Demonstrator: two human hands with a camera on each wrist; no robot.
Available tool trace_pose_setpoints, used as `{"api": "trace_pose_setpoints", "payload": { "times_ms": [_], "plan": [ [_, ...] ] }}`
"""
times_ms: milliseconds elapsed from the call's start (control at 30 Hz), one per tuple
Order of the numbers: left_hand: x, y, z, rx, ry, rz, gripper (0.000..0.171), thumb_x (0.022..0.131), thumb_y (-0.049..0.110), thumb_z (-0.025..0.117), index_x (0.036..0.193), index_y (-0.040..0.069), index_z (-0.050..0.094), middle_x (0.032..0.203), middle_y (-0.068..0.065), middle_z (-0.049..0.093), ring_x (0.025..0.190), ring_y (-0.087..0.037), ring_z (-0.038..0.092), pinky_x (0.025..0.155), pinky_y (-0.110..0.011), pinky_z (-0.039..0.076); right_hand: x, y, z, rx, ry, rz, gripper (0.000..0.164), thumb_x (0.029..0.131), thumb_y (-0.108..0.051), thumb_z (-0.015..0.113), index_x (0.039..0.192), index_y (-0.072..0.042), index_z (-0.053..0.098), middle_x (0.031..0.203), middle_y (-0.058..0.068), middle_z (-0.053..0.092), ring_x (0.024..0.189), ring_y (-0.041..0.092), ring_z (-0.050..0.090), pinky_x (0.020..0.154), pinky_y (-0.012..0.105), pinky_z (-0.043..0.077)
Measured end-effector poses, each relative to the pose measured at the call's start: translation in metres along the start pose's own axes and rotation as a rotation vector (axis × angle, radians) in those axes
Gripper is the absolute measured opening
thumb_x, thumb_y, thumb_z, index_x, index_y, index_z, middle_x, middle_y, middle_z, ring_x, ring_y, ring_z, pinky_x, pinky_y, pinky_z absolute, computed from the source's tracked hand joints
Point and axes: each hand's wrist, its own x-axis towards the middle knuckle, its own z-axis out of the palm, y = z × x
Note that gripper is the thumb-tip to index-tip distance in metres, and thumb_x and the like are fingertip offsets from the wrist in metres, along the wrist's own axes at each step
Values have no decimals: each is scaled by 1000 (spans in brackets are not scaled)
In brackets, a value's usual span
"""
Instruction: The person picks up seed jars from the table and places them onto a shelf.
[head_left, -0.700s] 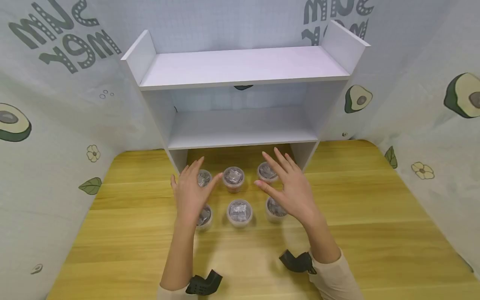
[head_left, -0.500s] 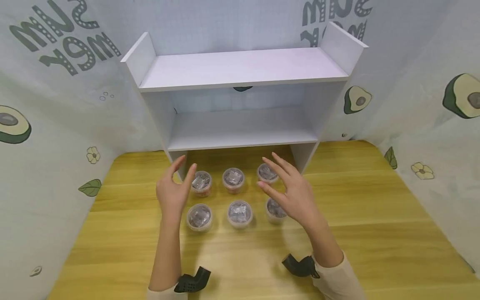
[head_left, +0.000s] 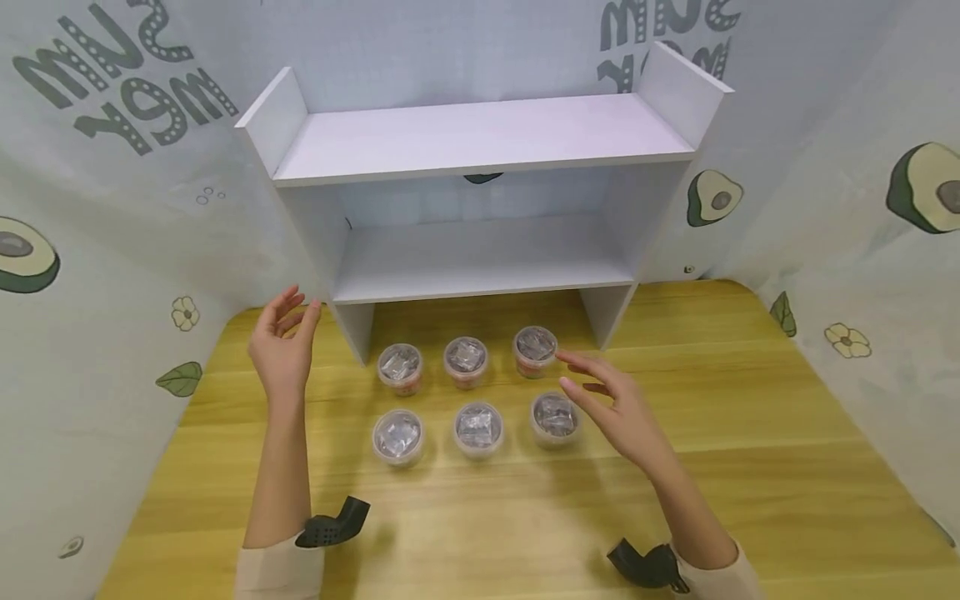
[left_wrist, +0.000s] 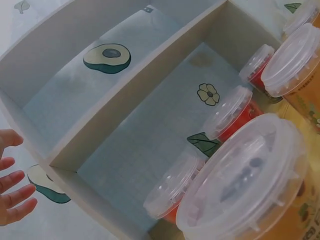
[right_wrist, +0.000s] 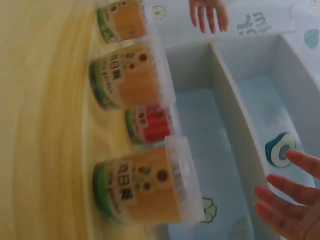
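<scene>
Lidded plastic tubs stand upright on the table in two rows of three. The front row, such as the tub (head_left: 478, 428) in the middle, has orange labels in the wrist views. Red labels show on the back row, such as the tub (left_wrist: 234, 115). Left of the tubs, my left hand (head_left: 283, 350) is raised in the air, fingers loosely bent, holding nothing. My right hand (head_left: 622, 410) hovers at the right of the tubs with thumb and fingers apart, nearest the front right tub (head_left: 555, 418). Its fingertips look close to the back right tub (head_left: 536, 350); contact cannot be told.
Behind the tubs stands a white shelf unit (head_left: 483, 254) with two boards and upright sides. The back tubs sit just before its lowest opening. A printed cloth (head_left: 112, 333) hangs around the wooden table (head_left: 480, 533). Each wrist carries a black camera mount (head_left: 336, 525).
Both hands have moved apart. The left has gone left, off the tubs it partly covered. The right has shifted right and toward the person, uncovering the right tubs. The tubs stay put.
</scene>
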Motion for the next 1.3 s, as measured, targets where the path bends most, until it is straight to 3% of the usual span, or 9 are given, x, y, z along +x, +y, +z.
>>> {"api": "trace_pose_setpoints", "payload": {
  "times_ms": [100,233,367,500,667,833,967,1300],
  "plan": [
    [8,-1,5,-37,-40,-60,45,82,27,71,123,15,59,121,-6,58,95,-12,57,74,-15,48,-8,6,-5,4,-37,9,34,94,-17,54,128,-12,55,127,6,55,114,27,51,89,39,48],
    [17,-6,14,-52,-101,-132,49,82,27,71,127,17,55,127,-4,54,102,-14,53,79,-19,46,-19,12,-10,-22,-114,-10,38,91,-16,59,129,-14,53,128,6,55,116,27,50,89,45,47],
    [23,-12,24,-99,-117,-159,49,82,24,71,126,12,56,122,-2,54,99,-13,51,78,-21,45,-30,20,-11,-52,-195,-37,49,85,-19,67,131,-16,51,132,4,52,120,25,47,89,48,46],
    [25,-19,31,-202,-79,-159,40,79,18,73,116,8,62,105,3,59,88,-10,52,73,-18,45,-37,28,-8,-47,-231,-32,57,81,-23,72,133,-15,49,134,4,50,120,25,46,89,50,46],
    [25,-29,36,-296,-19,-124,32,76,15,77,105,5,68,91,7,65,80,-10,59,72,-16,48,-44,34,-3,-59,-177,-2,65,76,-26,76,133,-14,48,134,7,49,122,25,44,92,52,43],
    [22,-32,39,-359,53,-92,30,74,13,78,101,2,70,85,5,67,76,-11,61,69,-17,50,-44,38,2,-72,-141,-1,74,71,-28,80,134,-10,46,134,8,49,121,26,44,91,47,46],
    [18,-32,42,-382,74,-74,29,76,12,76,101,-1,69,84,4,67,76,-12,62,71,-17,51,-44,43,5,-71,-144,0,82,68,-29,82,137,-8,41,136,13,45,119,33,45,87,44,49],
    [17,-38,45,-440,105,-44,18,75,9,77,91,3,72,79,2,67,70,-11,60,63,-17,49,-29,51,10,-45,-227,41,105,63,-29,85,144,-2,25,135,25,41,117,40,47,91,49,46]
  ]
}}
